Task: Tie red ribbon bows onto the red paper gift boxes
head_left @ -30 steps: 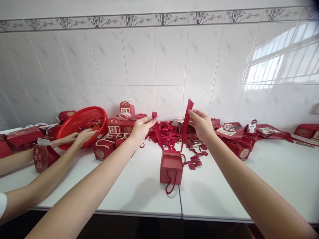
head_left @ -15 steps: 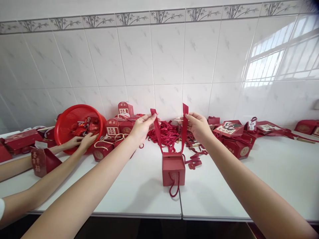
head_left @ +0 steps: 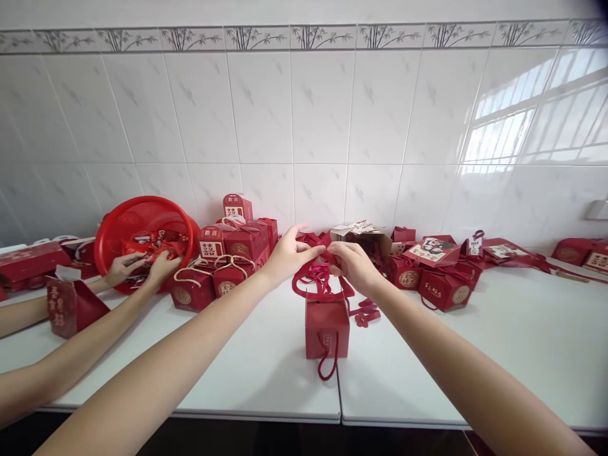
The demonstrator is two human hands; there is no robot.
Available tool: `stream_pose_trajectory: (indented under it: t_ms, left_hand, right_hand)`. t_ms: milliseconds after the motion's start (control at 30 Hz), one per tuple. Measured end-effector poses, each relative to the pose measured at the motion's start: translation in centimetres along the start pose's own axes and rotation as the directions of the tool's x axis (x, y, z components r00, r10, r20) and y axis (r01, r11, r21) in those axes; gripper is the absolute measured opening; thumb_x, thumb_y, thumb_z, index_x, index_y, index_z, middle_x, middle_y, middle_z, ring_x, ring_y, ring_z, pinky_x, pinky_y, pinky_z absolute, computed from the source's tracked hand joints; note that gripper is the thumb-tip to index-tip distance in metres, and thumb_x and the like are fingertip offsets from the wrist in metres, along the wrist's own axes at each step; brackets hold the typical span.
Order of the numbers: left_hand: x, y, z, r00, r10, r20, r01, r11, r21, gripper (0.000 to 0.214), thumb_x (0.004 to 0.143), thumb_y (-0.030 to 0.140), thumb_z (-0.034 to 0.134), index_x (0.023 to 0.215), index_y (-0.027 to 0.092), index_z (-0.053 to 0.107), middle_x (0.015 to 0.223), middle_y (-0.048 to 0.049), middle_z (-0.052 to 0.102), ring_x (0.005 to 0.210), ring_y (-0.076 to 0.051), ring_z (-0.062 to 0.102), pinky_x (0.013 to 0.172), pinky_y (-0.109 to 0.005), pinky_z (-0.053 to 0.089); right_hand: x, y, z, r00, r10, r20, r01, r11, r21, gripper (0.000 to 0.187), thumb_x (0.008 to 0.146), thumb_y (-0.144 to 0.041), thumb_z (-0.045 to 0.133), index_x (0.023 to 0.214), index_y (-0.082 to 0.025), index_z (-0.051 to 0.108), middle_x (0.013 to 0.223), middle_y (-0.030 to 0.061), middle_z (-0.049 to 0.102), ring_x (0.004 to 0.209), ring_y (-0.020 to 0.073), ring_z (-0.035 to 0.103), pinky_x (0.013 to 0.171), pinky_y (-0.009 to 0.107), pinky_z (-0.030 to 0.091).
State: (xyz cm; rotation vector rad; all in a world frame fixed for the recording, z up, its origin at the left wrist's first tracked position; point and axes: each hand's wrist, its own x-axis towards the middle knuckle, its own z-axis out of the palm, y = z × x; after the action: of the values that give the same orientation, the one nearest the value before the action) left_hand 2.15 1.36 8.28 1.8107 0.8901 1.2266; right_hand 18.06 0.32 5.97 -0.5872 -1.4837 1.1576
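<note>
As your left hand [head_left: 291, 256] and right hand [head_left: 354, 263] pinch the red ribbon [head_left: 299, 292] above the red box [head_left: 327, 322] on the white table [head_left: 237, 373], tension both sides evenly; pull gently, lest it tip.

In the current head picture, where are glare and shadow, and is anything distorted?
Head view: glare on the wall tiles at upper right; soft shadow on the table, left of the central red box; both forearms look stretched toward the bottom corners.

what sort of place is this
Probably an indoor packing area, though perhaps just a room at home: white tables against a tiled wall, many red boxes, and a red plastic basket.
</note>
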Motion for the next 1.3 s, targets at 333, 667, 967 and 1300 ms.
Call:
stream_pose_trajectory:
  t_ms: [333,667,967,1300]
  left_hand:
    - [-0.4,-1.4,-0.9,0.969,-0.151,0.197,0.199,0.946,-0.255,0.049,0.069,0.014,0.064,0.116,0.014,0.049,0.056,0.0030,0.059,0.051,-0.015,0.057,0.058,-0.029,0.043]
    - [-0.3,-1.3,-1.0,0.964,-0.206,0.168,0.263,0.830,-0.491,0.035,0.073,0.013,0.057,0.108,0.013,0.052,0.072,-0.0033,0.064,0.070,-0.016,0.062,0.069,-0.029,0.047]
    - [-1.3,-2.1,-0.1,0.901,0.433,0.000,-0.367,0.765,0.529,0.066,0.084,0.026,0.052,0.144,0.016,0.025,0.073,0.0005,0.064,0.072,-0.015,0.059,0.079,-0.029,0.045]
    - [-4.4,-8.5,-6.7,0.964,0.249,0.089,-0.215,0.544,0.811,0.053,0.080,0.006,0.038,0.131,0.017,0.045,0.091,-0.0049,0.064,0.088,-0.017,0.061,0.083,-0.027,0.047]
  right_hand:
    - [-0.2,1.2,-1.1,0.997,-0.055,0.058,0.056,0.998,-0.004,0.025,0.080,-0.045,0.061,0.080,-0.020,0.059,0.067,-0.0029,0.055,0.051,0.0071,0.045,0.050,0.021,0.037]
    - [-0.7,0.9,-2.7,0.837,-0.438,0.327,0.505,0.392,-0.769,0.027,0.091,-0.025,0.044,0.100,-0.024,0.069,0.095,0.0081,0.067,0.085,0.0195,0.060,0.076,0.034,0.048]
    - [-2.0,1.8,-1.7,0.840,-0.539,-0.059,0.353,0.626,-0.696,0.020,0.085,-0.030,0.055,0.087,-0.019,0.072,0.092,0.0068,0.068,0.081,0.0175,0.063,0.066,0.026,0.050]
    - [-7.9,2.5,-9.7,0.913,0.007,-0.408,-0.408,0.047,-0.912,0.023,0.078,-0.030,0.048,0.057,-0.020,0.052,0.058,0.0025,0.058,0.055,0.0170,0.050,0.047,0.026,0.028]
